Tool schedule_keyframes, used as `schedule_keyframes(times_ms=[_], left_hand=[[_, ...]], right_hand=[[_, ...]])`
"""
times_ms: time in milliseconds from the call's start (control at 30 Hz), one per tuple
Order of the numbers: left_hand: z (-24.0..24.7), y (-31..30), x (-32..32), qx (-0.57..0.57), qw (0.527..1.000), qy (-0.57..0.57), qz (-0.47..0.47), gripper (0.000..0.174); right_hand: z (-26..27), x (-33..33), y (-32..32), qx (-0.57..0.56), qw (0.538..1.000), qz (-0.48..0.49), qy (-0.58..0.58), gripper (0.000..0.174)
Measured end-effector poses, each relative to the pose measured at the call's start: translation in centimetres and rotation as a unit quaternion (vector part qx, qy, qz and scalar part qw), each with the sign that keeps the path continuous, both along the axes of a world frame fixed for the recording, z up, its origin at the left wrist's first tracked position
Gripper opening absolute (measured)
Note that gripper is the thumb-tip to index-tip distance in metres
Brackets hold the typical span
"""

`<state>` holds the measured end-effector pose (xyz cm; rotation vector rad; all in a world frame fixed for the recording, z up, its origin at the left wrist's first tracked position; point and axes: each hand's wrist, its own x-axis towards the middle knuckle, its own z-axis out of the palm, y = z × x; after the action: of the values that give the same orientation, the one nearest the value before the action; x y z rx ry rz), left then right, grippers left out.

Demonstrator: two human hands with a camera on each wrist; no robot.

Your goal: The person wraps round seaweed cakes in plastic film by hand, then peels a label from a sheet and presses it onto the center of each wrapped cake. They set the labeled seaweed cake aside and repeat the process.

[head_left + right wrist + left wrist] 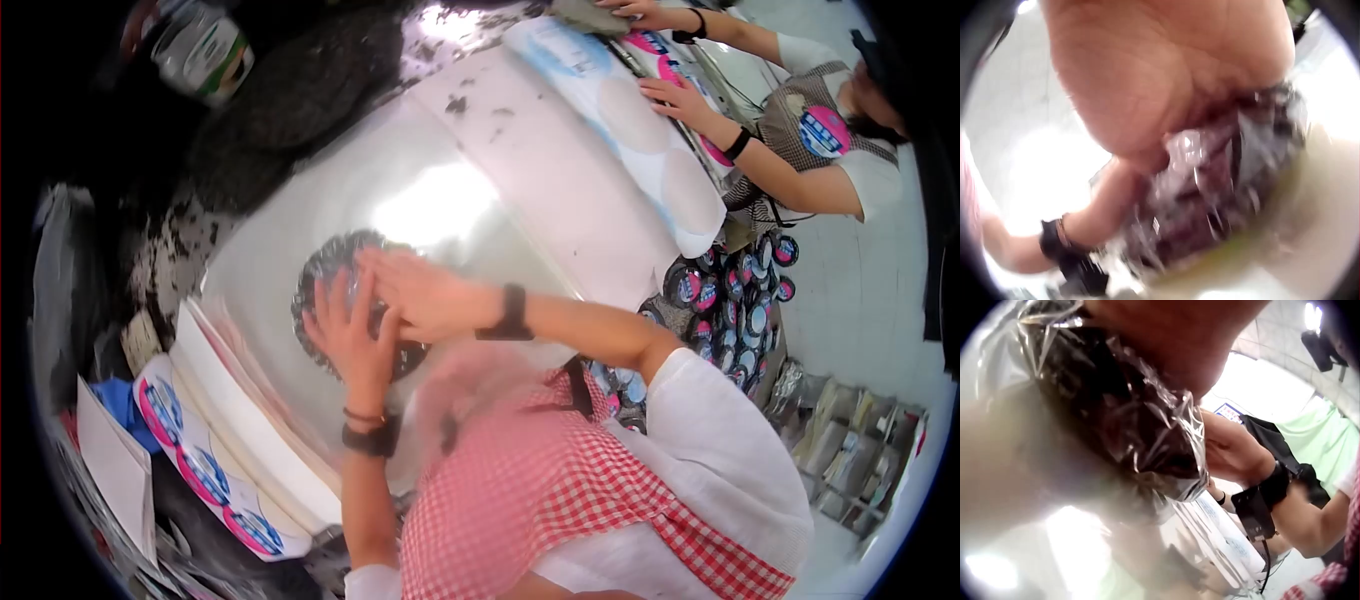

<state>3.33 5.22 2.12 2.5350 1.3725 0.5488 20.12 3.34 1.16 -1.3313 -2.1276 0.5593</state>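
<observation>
From here, the left hand (352,335) and right hand (430,295) press, fingers extended, on the dark plastic-wrapped bundle (333,262) atop the glossy table sheet (265,240); even pressure would likely spare the film.

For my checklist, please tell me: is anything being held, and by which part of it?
No grip is visible: the left hand and right hand rest on top of the plastic-wrapped dark bundle.
</observation>
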Motion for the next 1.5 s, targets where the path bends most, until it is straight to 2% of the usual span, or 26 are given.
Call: schedule_keyframes(times_ms=[67,100,133,167,200,233,300,400,500,533,667,800,900,967,1033,1133,1200,1233,1267,1333,1367,1400,1500], left_hand=[[-0.9,0.2,0.2,0.011,1.000,0.003,0.002,0.036],[-0.8,0.3,0.3,0.014,1.000,0.004,0.002,0.034],[-0.7,0.3,0.4,0.015,1.000,0.006,0.005,0.034],[-0.6,0.2,0.5,0.015,1.000,0.010,0.007,0.033],[-0.4,0.2,0.6,0.011,1.000,0.012,0.012,0.032],[-0.3,0.2,0.6,0.012,1.000,0.013,0.013,0.031],[-0.4,0.2,0.7,0.016,1.000,0.015,0.018,0.030],[-0.5,0.1,0.9,0.021,1.000,0.010,0.019,0.030],[-0.4,0.2,0.5,0.020,1.000,0.014,0.014,0.030],[-0.4,0.2,0.6,0.022,1.000,0.011,0.014,0.030],[-0.3,0.1,0.7,0.023,1.000,0.002,0.016,0.030],[-0.4,0.1,0.8,0.032,0.999,0.010,0.017,0.030],[-0.7,0.0,0.7,0.033,0.999,0.013,0.020,0.031],[-0.7,0.1,0.5,0.028,0.999,0.020,0.025,0.032],[-1.0,0.2,0.3,0.036,0.999,0.026,0.030,0.037],[-1.0,0.1,0.4,0.051,0.998,0.039,0.019,0.046],[-1.2,0.3,0.6,0.050,0.998,0.001,0.026,0.048],[-1.4,0.2,0.5,0.048,0.998,-0.017,0.034,0.050],[-1.5,0.2,0.4,0.029,0.998,-0.041,0.039,0.053],[-1.4,0.3,0.7,0.027,0.999,-0.025,0.039,0.052],[-1.4,0.2,0.4,0.025,0.999,-0.009,0.047,0.052],[-1.6,0.3,0.2,0.034,0.998,-0.005,0.046,0.050],[-1.0,0.1,0.7,0.072,0.995,-0.014,0.061,0.044]], right_hand=[[2.2,6.0,2.4,-0.091,0.977,0.156,0.109,0.038],[1.8,10.0,4.3,-0.160,0.970,0.080,0.164,0.028],[2.0,14.7,6.7,-0.058,0.997,-0.038,-0.042,0.023],[1.5,19.8,8.4,0.022,0.960,-0.227,-0.163,0.030],[1.0,24.9,10.0,0.044,0.875,-0.409,-0.255,0.039],[1.4,27.8,10.0,0.104,0.747,-0.490,-0.437,0.040],[-1.1,30.6,9.9,0.088,0.744,-0.500,-0.434,0.028],[-2.2,31.7,10.2,0.015,0.795,-0.421,-0.436,0.020],[-2.3,33.2,10.8,-0.023,0.800,-0.330,-0.500,0.018],[-1.1,33.5,10.4,-0.025,0.831,-0.302,-0.467,0.018],[1.7,35.4,10.3,-0.095,0.870,-0.382,-0.297,0.026],[0.7,32.8,9.6,0.006,0.845,-0.417,-0.336,0.031],[3.7,34.4,10.5,0.081,0.774,-0.427,-0.461,0.038],[8.4,34.0,9.4,0.078,0.775,-0.467,-0.419,0.029],[11.0,35.5,8.6,0.162,0.775,-0.519,-0.323,0.027],[14.0,36.9,7.6,0.179,0.850,-0.443,-0.223,0.024],[18.7,34.7,5.6,0.158,0.834,-0.485,-0.211,0.022],[20.6,34.4,4.5,0.213,0.784,-0.519,-0.264,0.023],[22.1,34.8,3.1,0.344,0.734,-0.525,-0.260,0.023],[24.8,29.8,-0.6,0.379,0.720,-0.445,-0.376,0.016],[24.0,25.3,-1.2,0.360,0.789,-0.451,-0.211,0.015],[23.1,21.2,-1.6,0.324,0.833,-0.448,-0.037,0.016],[12.5,15.7,-2.0,0.274,0.900,-0.308,-0.142,0.038]])
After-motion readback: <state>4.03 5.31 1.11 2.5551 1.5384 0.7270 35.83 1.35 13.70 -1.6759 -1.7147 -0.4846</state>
